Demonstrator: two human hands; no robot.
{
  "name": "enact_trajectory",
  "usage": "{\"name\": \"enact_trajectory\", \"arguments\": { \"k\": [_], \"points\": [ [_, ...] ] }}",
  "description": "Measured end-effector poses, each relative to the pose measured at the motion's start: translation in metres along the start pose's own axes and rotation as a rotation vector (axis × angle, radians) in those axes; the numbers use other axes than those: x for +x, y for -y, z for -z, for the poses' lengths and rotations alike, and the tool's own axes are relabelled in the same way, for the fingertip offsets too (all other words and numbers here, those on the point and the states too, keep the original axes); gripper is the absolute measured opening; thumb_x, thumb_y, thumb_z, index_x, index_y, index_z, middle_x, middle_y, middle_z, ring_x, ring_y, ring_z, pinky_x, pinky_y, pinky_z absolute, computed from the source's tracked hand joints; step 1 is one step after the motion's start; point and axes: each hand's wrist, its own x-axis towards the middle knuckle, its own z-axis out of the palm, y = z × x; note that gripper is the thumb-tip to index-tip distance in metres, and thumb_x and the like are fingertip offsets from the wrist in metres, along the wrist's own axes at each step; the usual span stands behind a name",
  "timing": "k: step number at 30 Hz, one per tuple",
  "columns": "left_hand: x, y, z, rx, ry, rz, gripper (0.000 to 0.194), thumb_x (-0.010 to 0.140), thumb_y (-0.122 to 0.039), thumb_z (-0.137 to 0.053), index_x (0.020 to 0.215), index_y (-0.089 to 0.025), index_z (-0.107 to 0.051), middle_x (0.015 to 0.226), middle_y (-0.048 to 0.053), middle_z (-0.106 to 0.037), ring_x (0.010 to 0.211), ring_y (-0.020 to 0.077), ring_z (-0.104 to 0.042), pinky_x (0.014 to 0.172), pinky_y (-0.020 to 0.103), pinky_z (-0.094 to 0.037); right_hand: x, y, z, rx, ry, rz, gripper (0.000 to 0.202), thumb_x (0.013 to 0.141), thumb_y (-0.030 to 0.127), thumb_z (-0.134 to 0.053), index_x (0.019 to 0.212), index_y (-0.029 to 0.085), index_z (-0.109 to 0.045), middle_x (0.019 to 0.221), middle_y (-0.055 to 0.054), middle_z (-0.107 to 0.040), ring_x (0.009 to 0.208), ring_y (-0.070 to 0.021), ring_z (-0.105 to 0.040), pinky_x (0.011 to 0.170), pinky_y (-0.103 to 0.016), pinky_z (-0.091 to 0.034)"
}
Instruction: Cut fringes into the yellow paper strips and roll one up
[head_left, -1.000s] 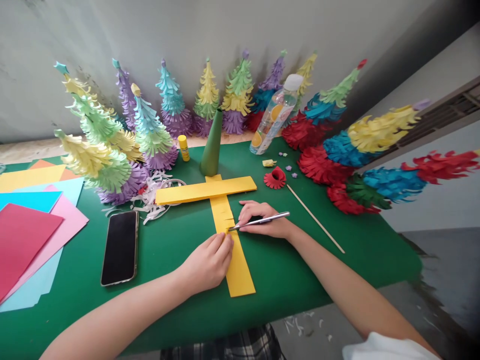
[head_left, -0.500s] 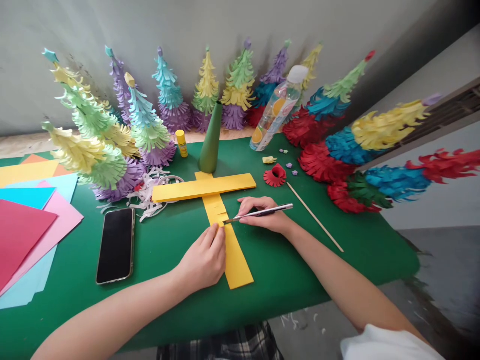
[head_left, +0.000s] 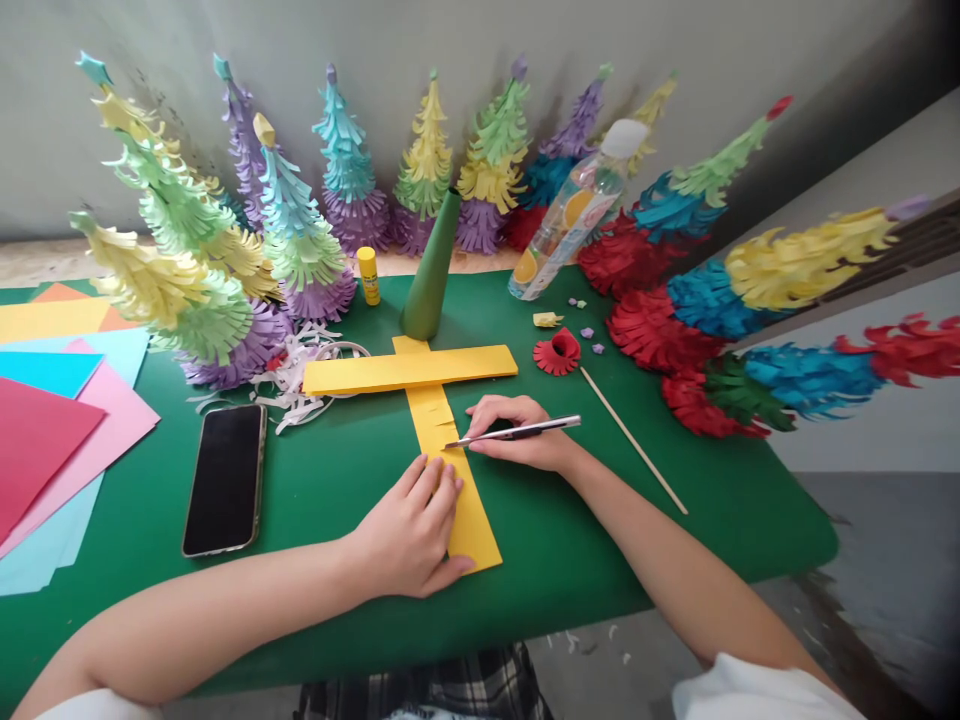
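My right hand (head_left: 517, 432) holds a slim silver-and-black craft knife (head_left: 536, 427) like a pen. The knife's tip touches a yellow paper strip (head_left: 476, 525) that lies lengthwise in front of me, with a few short slits in its right edge. My left hand (head_left: 412, 525) rests flat on this strip just below the tip, fingers stretched and thumb apart near the strip's lower end. A second yellow strip (head_left: 409, 370), which looks folded, lies across the first one's upper part. Behind them stands a green paper cone (head_left: 433, 270).
Fringed paper trees (head_left: 349, 170) line the back and right. A plastic bottle (head_left: 566, 225), a glue stick (head_left: 368, 276), a red fringed paper piece (head_left: 556, 353) and a thin stick (head_left: 634, 440) lie about. Leftward are a phone (head_left: 225, 480), white paper shreds (head_left: 300, 375) and coloured sheets (head_left: 45, 440).
My left hand has gone from pinching at the strip's edge to lying flat on it with the thumb spread. The knife has shifted slightly left and stays at the strip.
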Motion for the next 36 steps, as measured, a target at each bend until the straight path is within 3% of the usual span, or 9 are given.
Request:
{"name": "enact_trajectory", "arguments": {
  "k": [8, 13, 18, 36],
  "points": [
    [-0.003, -0.011, -0.005, -0.001, 0.020, 0.048, 0.100, 0.082, -0.079, -0.025, 0.112, 0.008, -0.062, 0.119, 0.031, -0.059, 0.117, 0.0447, -0.052, 0.105, 0.050, -0.035, 0.003, 0.005, -0.004, -0.062, 0.015, 0.017, 0.006, 0.075, 0.021, -0.073, 0.078, 0.020, -0.069, 0.074, -0.002, -0.071, 0.072, -0.0157, -0.065, 0.085, -0.040, -0.056],
    [-0.005, -0.013, -0.005, -0.011, 0.024, 0.057, 0.077, 0.084, -0.059, -0.039, 0.113, 0.009, -0.062, 0.121, 0.031, -0.058, 0.118, 0.0445, -0.052, 0.105, 0.049, -0.034, 0.003, 0.006, -0.004, -0.115, 0.062, 0.035, 0.004, 0.077, 0.021, -0.071, 0.079, 0.019, -0.069, 0.074, -0.004, -0.072, 0.072, -0.0167, -0.064, 0.082, -0.039, -0.055],
    [-0.006, -0.014, -0.001, 0.056, 0.016, 0.061, 0.069, 0.081, -0.048, -0.039, 0.115, 0.008, -0.061, 0.124, 0.030, -0.057, 0.116, 0.0440, -0.053, 0.096, 0.048, -0.039, 0.003, 0.006, -0.004, -0.126, 0.076, 0.057, 0.002, 0.078, 0.020, -0.070, 0.079, 0.020, -0.068, 0.073, -0.003, -0.071, 0.072, -0.0164, -0.064, 0.082, -0.038, -0.055],
    [-0.005, -0.013, 0.001, 0.060, 0.021, 0.059, 0.069, 0.082, -0.051, -0.036, 0.111, 0.005, -0.063, 0.125, 0.029, -0.057, 0.111, 0.0423, -0.056, 0.095, 0.046, -0.038, 0.003, 0.007, -0.002, -0.148, 0.132, 0.079, 0.003, 0.077, 0.019, -0.070, 0.079, 0.020, -0.068, 0.073, -0.002, -0.072, 0.074, -0.0166, -0.065, 0.085, -0.038, -0.054]
  ]
}}
